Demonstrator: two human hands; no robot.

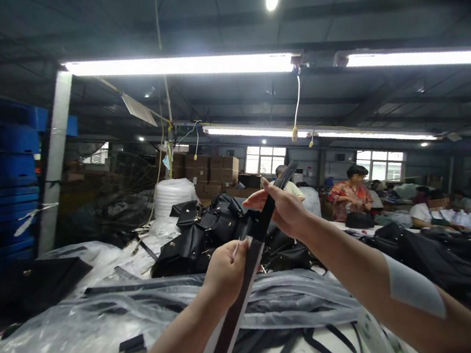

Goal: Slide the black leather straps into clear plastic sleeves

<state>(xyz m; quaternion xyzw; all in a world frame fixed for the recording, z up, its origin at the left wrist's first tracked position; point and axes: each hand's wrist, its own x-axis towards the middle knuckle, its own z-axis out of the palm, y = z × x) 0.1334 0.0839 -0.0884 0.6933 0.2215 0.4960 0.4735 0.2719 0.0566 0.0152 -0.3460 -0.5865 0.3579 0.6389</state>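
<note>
A long black strap [262, 222] runs slantwise up through the middle of the head view, its far end rising past my right hand. Its lower length looks dark brown with pale edges, perhaps a wrapping sleeve. My left hand [229, 267] is closed round it, thumb pressed on top where the pale edge begins. Higher up, my right hand [285, 207] holds the strap between thumb and palm, with some fingers stretched out behind it. Beyond both hands lies a heap of black bags [198, 236] with metal fittings. Below them, dark straps in clear plastic sleeves [294, 293] lie on the table.
Crumpled clear plastic [53, 345] covers the left side of the table. Loose black straps [327, 344] lie near the front edge. Blue stacked pallets [0, 201] and a metal post [56, 153] stand at left. Black bags [436, 254] pile up at right, near several seated people.
</note>
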